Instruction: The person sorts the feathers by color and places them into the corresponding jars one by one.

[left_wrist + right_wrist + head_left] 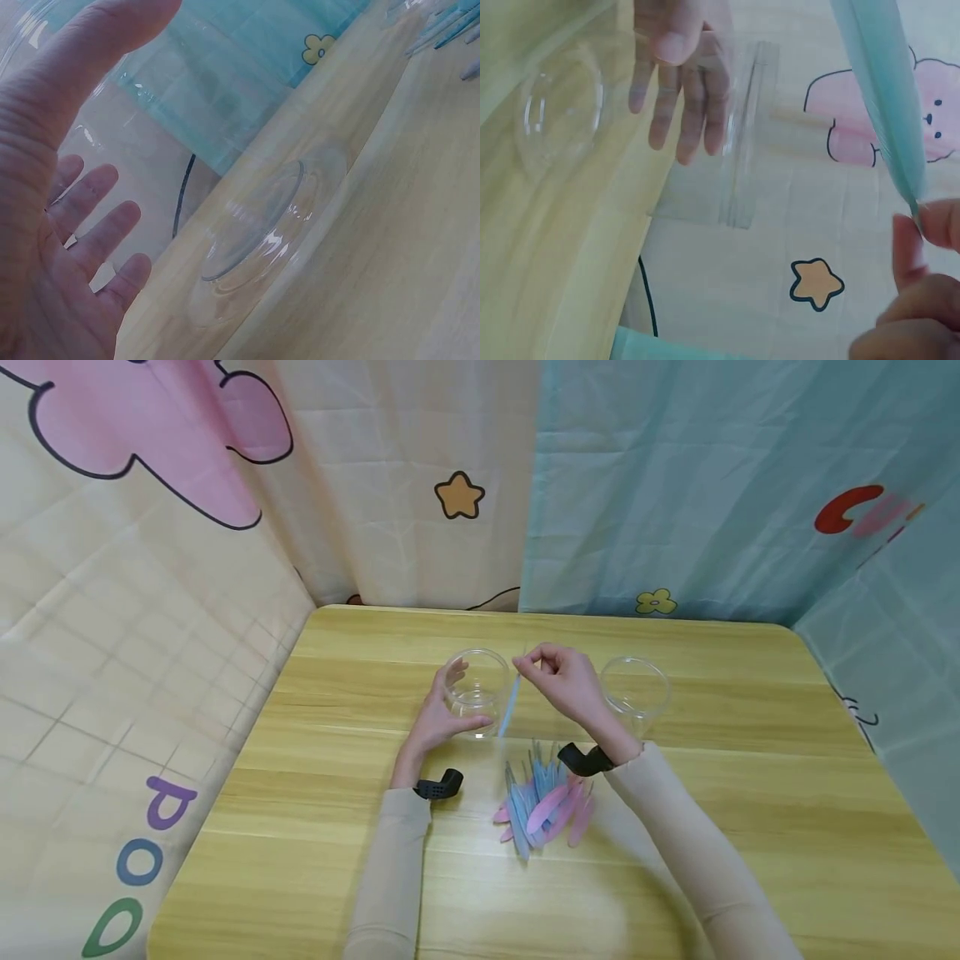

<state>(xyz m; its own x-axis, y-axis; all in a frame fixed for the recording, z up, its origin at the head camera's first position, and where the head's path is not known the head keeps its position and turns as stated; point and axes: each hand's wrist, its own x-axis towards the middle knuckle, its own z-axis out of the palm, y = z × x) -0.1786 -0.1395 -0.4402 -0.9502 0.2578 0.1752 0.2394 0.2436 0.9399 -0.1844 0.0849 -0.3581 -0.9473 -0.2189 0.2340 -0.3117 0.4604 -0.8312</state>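
My left hand [442,717] holds a clear plastic cup [480,700], thumb on the near side and fingers along the other. The cup stands upright on the table, and its round base [255,244] shows in the left wrist view. To the right of the rim, my right hand [564,683] pinches a light blue feather [510,708] by its thin quill, between thumb and forefinger. The blue vane [889,97] looks large in the right wrist view. Closer to me lies a loose pile of blue and pink feathers [546,810].
A second clear cup [667,687] stands right of my right hand, partly behind the wrist. The wooden table [315,827] ends at hanging printed curtains [420,435] at the back and sides. Black wrist bands [441,785] sit on both wrists.
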